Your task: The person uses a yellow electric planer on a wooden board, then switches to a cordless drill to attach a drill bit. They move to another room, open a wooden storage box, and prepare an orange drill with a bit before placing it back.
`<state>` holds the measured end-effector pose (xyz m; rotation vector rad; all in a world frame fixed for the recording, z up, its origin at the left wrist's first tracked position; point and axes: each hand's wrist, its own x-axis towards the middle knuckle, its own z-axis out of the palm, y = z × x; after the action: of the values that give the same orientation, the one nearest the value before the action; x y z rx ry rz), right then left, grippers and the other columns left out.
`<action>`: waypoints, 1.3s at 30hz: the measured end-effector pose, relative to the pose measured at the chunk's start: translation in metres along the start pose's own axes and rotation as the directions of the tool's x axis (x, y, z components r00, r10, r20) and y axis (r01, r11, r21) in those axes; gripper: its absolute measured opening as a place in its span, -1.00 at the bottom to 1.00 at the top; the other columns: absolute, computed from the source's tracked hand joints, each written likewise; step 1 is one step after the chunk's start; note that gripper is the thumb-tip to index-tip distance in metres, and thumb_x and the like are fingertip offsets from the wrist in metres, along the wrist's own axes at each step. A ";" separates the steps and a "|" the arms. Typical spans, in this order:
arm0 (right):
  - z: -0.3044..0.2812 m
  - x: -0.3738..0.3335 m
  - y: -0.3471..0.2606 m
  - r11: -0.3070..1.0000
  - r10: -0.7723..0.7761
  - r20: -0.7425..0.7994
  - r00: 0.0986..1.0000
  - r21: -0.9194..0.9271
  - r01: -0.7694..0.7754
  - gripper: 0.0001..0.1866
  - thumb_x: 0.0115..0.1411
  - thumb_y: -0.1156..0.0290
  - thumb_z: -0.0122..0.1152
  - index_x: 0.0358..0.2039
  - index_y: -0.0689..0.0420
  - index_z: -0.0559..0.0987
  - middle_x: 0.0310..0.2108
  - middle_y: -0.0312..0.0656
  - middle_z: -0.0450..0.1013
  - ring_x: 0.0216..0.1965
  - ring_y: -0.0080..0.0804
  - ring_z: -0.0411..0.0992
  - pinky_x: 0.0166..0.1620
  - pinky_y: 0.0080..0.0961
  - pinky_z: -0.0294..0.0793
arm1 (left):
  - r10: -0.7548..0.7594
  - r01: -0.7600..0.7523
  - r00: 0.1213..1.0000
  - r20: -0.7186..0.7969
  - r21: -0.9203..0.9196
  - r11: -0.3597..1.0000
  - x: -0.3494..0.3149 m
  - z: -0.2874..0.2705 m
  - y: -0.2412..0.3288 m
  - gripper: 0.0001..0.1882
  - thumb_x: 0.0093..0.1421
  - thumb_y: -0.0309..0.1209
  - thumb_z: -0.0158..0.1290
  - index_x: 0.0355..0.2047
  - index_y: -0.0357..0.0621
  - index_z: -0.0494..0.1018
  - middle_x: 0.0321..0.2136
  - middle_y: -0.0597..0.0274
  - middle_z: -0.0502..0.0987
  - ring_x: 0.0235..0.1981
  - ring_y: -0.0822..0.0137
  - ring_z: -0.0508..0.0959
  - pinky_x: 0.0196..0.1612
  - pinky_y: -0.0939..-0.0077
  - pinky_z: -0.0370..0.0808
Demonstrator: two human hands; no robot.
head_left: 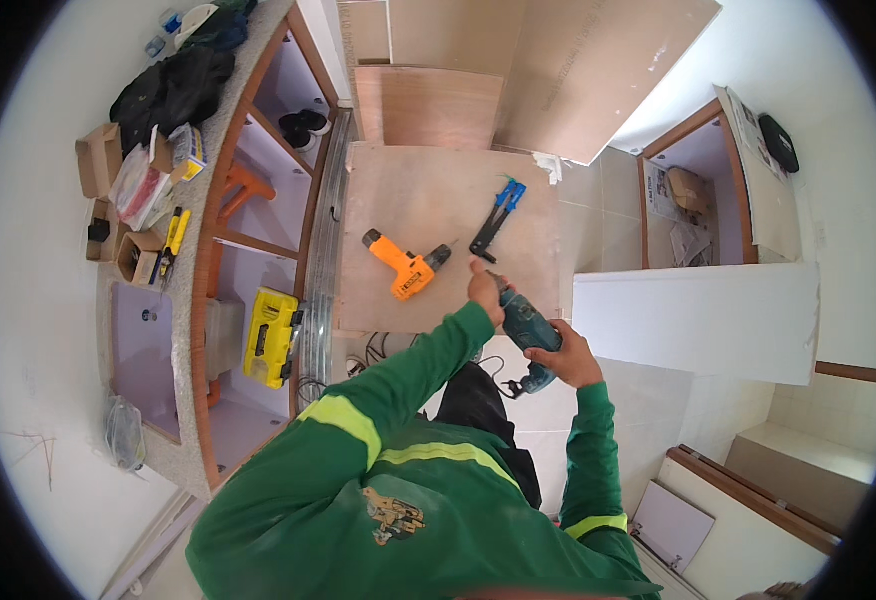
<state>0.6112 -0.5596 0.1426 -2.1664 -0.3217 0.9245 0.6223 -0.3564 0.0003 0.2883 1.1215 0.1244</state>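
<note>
My right hand (pixel 570 358) grips the handle of a teal power drill (pixel 526 328) held over the near edge of a plywood sheet (pixel 438 200). My left hand (pixel 484 287) closes around the drill's front end, at the chuck. An orange cordless drill (pixel 405 266) lies on the plywood just left of my hands. Blue-handled pliers (pixel 496 220) lie on the sheet beyond them. Both my sleeves are green with yellow reflective bands.
A stone-topped counter (pixel 220 150) curves along the left, carrying cardboard boxes (pixel 98 158), a black bag (pixel 173 88) and yellow tools. A yellow tool case (pixel 271 336) stands in the cabinet below. More plywood boards (pixel 443 105) lean at the back. A white panel (pixel 698 320) lies right.
</note>
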 end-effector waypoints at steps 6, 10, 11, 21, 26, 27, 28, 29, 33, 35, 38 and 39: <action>-0.022 0.075 0.122 0.864 0.168 0.088 0.982 0.467 -0.190 -0.19 0.10 0.08 0.62 0.26 0.20 0.48 0.06 0.03 0.63 0.04 -0.10 0.64 0.06 -0.19 0.64 | 0.011 -0.057 0.991 0.135 0.338 0.939 0.087 0.076 -0.071 -0.25 0.46 0.28 -0.07 0.14 -0.26 0.34 -0.05 -0.08 0.53 -0.13 0.03 0.61 -0.05 0.06 0.61; -0.014 0.125 0.178 0.478 0.242 0.260 0.935 0.806 -0.348 -0.34 0.33 0.05 0.45 0.29 0.17 0.49 0.12 -0.10 0.60 0.10 -0.19 0.60 0.22 -0.08 0.58 | 0.392 -0.516 0.854 0.342 0.660 0.546 0.060 0.040 -0.064 -0.38 0.55 0.05 -0.03 0.41 -0.06 0.25 0.16 -0.09 0.44 0.18 0.05 0.51 0.26 0.08 0.48; -0.010 0.142 0.182 0.464 0.197 0.273 0.942 0.820 -0.335 -0.39 0.38 0.02 0.38 0.28 0.11 0.50 0.14 -0.14 0.59 0.14 -0.12 0.57 0.22 0.14 0.54 | 0.229 -0.324 0.944 0.238 0.530 0.784 0.043 0.018 -0.061 -0.39 0.54 0.01 0.00 0.43 -0.03 0.20 0.16 -0.08 0.44 0.16 0.06 0.53 0.25 0.08 0.49; 0.000 0.221 0.178 0.589 0.172 0.401 0.900 0.690 -0.420 -0.27 0.38 -0.02 0.37 0.39 0.06 0.36 0.31 -0.11 0.43 0.27 -0.05 0.45 0.29 0.28 0.42 | 0.303 -0.279 0.879 -0.368 0.116 0.953 -0.097 -0.374 -0.027 -0.50 0.47 -0.16 0.10 0.33 0.05 0.29 -0.01 0.11 0.57 -0.03 0.06 0.69 -0.01 0.13 0.67; -0.022 0.236 0.183 0.932 0.287 0.366 0.886 0.107 -0.346 -0.11 0.35 -0.28 0.25 0.43 0.11 0.30 0.30 -0.07 0.41 0.16 -0.02 0.53 -0.01 0.20 0.66 | 0.150 -0.262 0.722 -0.675 -0.066 0.963 -0.155 -0.453 -0.092 -0.53 0.49 -0.14 0.06 0.30 0.00 0.32 -0.03 0.14 0.57 -0.06 0.15 0.66 -0.06 0.23 0.63; -0.025 0.242 0.183 0.927 0.364 0.318 0.875 -0.037 -0.372 -0.07 0.35 -0.34 0.22 0.44 0.12 0.29 0.30 -0.07 0.41 0.13 -0.02 0.55 -0.08 0.17 0.69 | 0.103 -0.238 0.715 -0.692 -0.103 0.966 -0.166 -0.448 -0.104 -0.55 0.50 -0.15 0.06 0.29 -0.02 0.33 -0.04 0.14 0.57 -0.04 0.16 0.66 -0.04 0.24 0.63; -0.026 0.246 0.182 0.946 0.324 0.338 0.884 -0.094 -0.311 -0.09 0.37 -0.36 0.16 0.42 0.13 0.31 0.22 -0.06 0.46 0.05 -0.04 0.58 -0.13 0.12 0.70 | 0.215 -0.318 0.809 -0.548 -0.099 0.943 -0.177 -0.436 -0.112 -0.58 0.50 -0.17 0.06 0.27 0.01 0.35 -0.03 0.16 0.57 -0.06 0.19 0.66 -0.04 0.27 0.62; -0.026 0.248 0.183 0.939 0.334 0.319 0.887 -0.196 -0.283 -0.10 0.38 -0.38 0.09 0.40 0.13 0.33 0.15 -0.06 0.50 -0.03 -0.06 0.61 -0.17 0.07 0.72 | 0.326 -0.390 0.859 -0.396 -0.093 0.916 -0.193 -0.421 -0.114 -0.61 0.51 -0.19 0.05 0.26 0.03 0.37 -0.02 0.18 0.57 -0.08 0.23 0.66 -0.04 0.30 0.60; -0.021 0.247 0.177 0.916 0.380 0.277 0.882 -0.243 -0.318 -0.07 0.42 -0.38 0.00 0.47 0.14 0.25 0.26 0.05 0.40 -0.06 0.12 0.61 -0.08 0.29 0.63 | 0.533 -0.517 0.837 -0.122 0.139 0.844 -0.281 -0.300 -0.072 -0.65 0.55 -0.32 0.02 0.27 -0.07 0.42 0.01 0.29 0.58 0.04 0.36 0.61 0.08 0.43 0.54; -0.019 0.241 0.174 0.892 0.419 0.207 0.884 -0.276 -0.358 -0.08 0.43 -0.34 0.03 0.49 0.16 0.24 0.31 0.08 0.36 -0.02 0.18 0.59 -0.01 0.34 0.60 | 0.773 -0.782 0.616 0.151 0.236 0.577 -0.359 -0.246 -0.042 -0.68 0.54 -0.36 0.03 0.22 -0.17 0.48 0.03 0.20 0.59 0.08 0.27 0.59 0.16 0.32 0.52; -0.019 0.231 0.173 0.818 0.431 0.052 0.901 -0.445 -0.366 -0.24 0.45 -0.20 0.10 0.33 0.22 0.40 0.16 0.06 0.47 -0.05 0.10 0.60 -0.02 0.20 0.62 | 0.916 -0.976 -0.093 0.390 0.147 -0.162 -0.489 -0.203 -0.023 -0.84 0.45 -0.46 0.13 -0.04 -0.22 0.61 -0.09 0.06 0.65 -0.04 0.07 0.66 0.02 0.18 0.61; -0.017 0.231 0.171 0.785 0.363 0.015 0.932 -0.544 -0.297 -0.35 0.45 -0.13 0.13 0.21 0.23 0.50 0.05 0.06 0.53 -0.05 0.07 0.60 -0.01 0.11 0.62 | 0.876 -0.939 -0.169 0.451 0.197 -0.283 -0.534 -0.206 -0.030 -0.86 0.42 -0.47 0.14 -0.09 -0.23 0.61 -0.10 0.06 0.67 -0.09 0.08 0.68 -0.06 0.18 0.63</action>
<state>0.7767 -0.5759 -0.0920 -2.7503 -0.2834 1.2852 0.2049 -0.4806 0.3731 1.7151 0.4276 1.3143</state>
